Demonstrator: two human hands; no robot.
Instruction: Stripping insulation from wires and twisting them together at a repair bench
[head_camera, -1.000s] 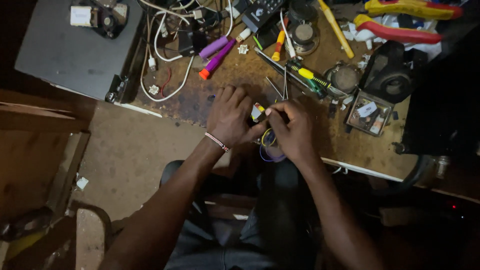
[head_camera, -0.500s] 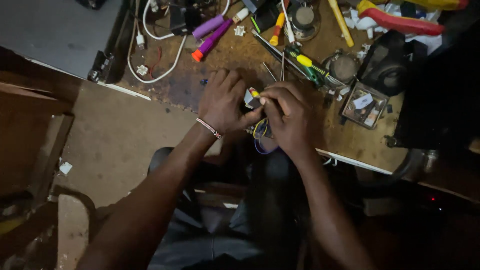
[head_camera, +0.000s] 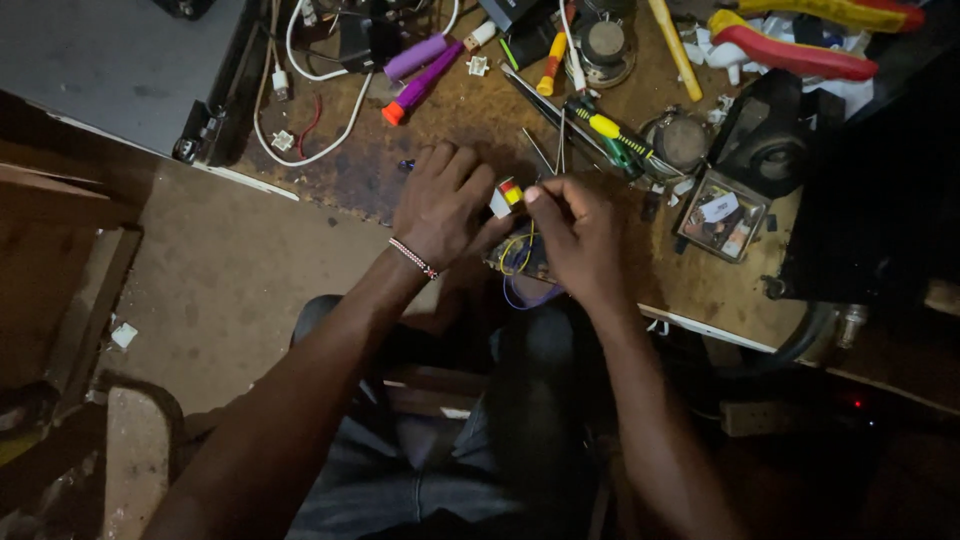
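Head view | my left hand (head_camera: 440, 205) pinches a small white-red-yellow part (head_camera: 505, 195) at the desk (head_camera: 440, 120) edge | right hand (head_camera: 580, 230) closed on it, fingertips meeting | advice: brace wrists, keep yellow wires (head_camera: 515, 250) slack.

Both hands (head_camera: 445, 205) (head_camera: 578, 235) together, fingertips pinched, forearms converging.
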